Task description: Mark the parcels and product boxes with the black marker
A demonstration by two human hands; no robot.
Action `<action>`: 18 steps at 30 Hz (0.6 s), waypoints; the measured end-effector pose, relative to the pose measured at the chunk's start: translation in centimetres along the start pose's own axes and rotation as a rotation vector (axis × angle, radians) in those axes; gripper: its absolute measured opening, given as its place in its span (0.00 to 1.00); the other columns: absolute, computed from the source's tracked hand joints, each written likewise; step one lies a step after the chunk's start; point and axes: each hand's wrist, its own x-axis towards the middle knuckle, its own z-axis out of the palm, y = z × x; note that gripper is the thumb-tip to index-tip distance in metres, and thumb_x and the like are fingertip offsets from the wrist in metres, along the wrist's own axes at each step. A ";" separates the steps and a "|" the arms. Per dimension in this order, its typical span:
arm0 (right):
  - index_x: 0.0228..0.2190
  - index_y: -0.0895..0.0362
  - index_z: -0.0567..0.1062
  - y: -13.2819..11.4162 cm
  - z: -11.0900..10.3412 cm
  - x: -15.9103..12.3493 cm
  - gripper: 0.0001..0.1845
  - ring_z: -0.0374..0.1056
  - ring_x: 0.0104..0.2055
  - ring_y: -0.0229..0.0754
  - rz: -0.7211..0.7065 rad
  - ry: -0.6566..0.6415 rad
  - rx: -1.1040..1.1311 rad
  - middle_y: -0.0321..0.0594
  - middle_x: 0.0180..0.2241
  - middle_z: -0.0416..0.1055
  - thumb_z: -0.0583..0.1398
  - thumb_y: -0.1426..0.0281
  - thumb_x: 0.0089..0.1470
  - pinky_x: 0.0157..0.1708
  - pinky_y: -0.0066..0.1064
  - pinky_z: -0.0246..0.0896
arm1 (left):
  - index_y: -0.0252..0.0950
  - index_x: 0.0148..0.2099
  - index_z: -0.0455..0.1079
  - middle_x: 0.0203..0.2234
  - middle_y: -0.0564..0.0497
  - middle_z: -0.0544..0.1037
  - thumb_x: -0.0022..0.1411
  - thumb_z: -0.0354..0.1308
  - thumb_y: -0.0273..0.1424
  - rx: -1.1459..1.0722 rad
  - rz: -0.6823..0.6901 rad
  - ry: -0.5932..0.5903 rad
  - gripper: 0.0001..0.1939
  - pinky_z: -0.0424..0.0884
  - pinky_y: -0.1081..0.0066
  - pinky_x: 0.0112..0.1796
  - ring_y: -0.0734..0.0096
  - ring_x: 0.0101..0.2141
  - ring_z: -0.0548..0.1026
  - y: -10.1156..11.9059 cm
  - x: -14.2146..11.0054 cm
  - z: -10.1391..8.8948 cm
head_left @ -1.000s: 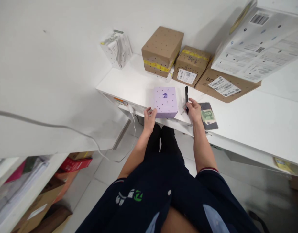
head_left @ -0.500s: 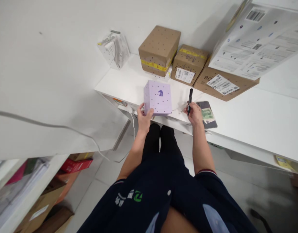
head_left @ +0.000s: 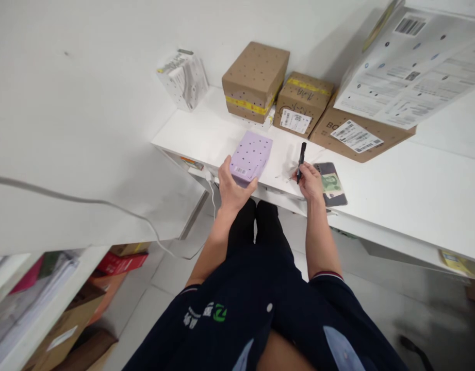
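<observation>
A light purple box (head_left: pixel 252 152) with small dark spots is gripped by my left hand (head_left: pixel 234 188), thumb on its near right corner and fingers along its left side. A barcode label shows on the face turned up, near the edge closest to me. My right hand (head_left: pixel 310 181) pinches a black marker pen (head_left: pixel 301 161), which points away from me just above the white desk (head_left: pixel 206 139). Right beside that hand lies a dark phone (head_left: pixel 340 198) with a green banknote (head_left: pixel 331 182) on or under its back.
Along the wall stand brown cartons (head_left: pixel 256 69), a smaller taped carton (head_left: pixel 305 100) and a larger labelled carton (head_left: pixel 361 134) under a big white printed box (head_left: pixel 411 67). A small white package (head_left: pixel 185 80) leans at the left. A grey cable (head_left: pixel 105 204) hangs at left, near a shelf (head_left: pixel 94 260).
My left hand has turned the purple box, so a barcoded face now shows instead of the one with the horse-head logo. My right hand still holds the marker in nearly the same place.
</observation>
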 end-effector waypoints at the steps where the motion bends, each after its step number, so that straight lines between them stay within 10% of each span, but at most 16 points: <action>1: 0.34 0.52 0.71 0.1 0.1 0.1 0.23 0.65 0.22 0.36 0.006 0.008 -0.013 0.27 0.21 0.68 0.68 0.53 0.39 0.26 0.31 0.67 | 0.39 0.68 0.47 0.60 0.35 0.64 0.50 0.69 0.41 -0.004 -0.003 -0.011 0.50 0.64 0.50 0.60 0.48 0.61 0.65 -0.1 0.1 0.1; 12: 0.43 0.57 0.75 0.5 3.0 1.8 0.21 0.66 0.29 0.44 -0.183 0.103 -0.929 0.34 0.23 0.69 0.63 0.63 0.47 0.39 0.39 0.65 | 0.39 0.68 0.48 0.59 0.35 0.64 0.51 0.69 0.49 -0.002 0.009 0.006 0.51 0.62 0.47 0.60 0.47 0.60 0.63 -0.3 0.3 0.1; 18: 0.43 0.58 0.77 -0.7 5.5 1.4 0.24 0.68 0.40 0.45 -0.376 0.161 -0.791 0.47 0.38 0.72 0.54 0.53 0.59 0.50 0.44 0.65 | 0.38 0.67 0.49 0.59 0.35 0.66 0.54 0.66 0.49 -0.042 0.079 -0.035 0.47 0.61 0.48 0.61 0.48 0.61 0.64 -0.9 0.3 -0.4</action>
